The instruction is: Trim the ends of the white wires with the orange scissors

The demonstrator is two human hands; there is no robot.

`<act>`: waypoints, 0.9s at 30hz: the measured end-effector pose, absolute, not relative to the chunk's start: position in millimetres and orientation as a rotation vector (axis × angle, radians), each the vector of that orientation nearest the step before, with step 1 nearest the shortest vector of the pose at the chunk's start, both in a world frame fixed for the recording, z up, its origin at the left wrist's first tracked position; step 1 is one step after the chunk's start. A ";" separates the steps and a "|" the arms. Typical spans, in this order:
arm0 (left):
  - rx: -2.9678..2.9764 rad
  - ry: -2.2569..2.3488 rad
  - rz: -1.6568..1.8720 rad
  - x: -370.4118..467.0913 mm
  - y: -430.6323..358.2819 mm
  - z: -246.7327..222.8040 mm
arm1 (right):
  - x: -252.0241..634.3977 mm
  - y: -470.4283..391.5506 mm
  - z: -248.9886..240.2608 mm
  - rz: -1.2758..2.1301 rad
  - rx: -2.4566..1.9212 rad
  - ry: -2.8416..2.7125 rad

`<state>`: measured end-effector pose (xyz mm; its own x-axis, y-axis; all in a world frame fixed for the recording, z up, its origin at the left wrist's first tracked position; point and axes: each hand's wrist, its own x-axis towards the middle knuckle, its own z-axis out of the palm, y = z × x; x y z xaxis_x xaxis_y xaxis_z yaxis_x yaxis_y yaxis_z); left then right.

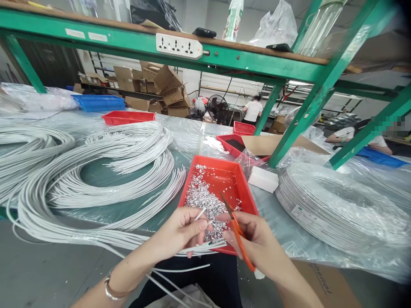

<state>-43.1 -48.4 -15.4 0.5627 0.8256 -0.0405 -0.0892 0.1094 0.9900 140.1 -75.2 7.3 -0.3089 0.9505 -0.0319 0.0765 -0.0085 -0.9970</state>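
Observation:
My left hand [189, 229] pinches the end of a white cable [199, 214] between thumb and fingers, over the near part of a red tray [248, 192]. Small silvery scraps [205, 199] cover much of that tray's bottom. Orange-handled scissors [239, 237] are in my right hand [253, 239], their blades pointing up and away over the tray. Right beside the left fingertips are the fingers of the right hand. More white cable ends lie under my left hand, across the tray's near edge.
Coiled white cables [105, 188] spread over the left of the table. A wrapped cable roll [334, 209] and a white box [263, 179] lie at right. A green frame [244, 64] with a power strip [179, 46] crosses above. Other people [252, 110] are farther back.

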 end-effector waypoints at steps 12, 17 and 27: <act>1.437 0.657 0.724 -48.2 -45.9 -18.8 | 111.3 -63.3 -3.6 1.637 -0.863 -1.132; 1.414 0.658 0.786 -46.1 -45.0 -19.7 | 111.8 -63.6 0.2 1.578 -0.894 -1.168; 1.347 0.724 0.918 -42.1 -45.7 -19.9 | 109.7 -63.6 0.9 1.467 -0.937 -1.203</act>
<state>-42.1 -45.7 -19.9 0.4796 0.8744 0.0738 -0.1318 -0.0114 0.9912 109.7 -63.6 0.9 -0.2212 0.9750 0.0200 -0.2106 -0.0278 -0.9772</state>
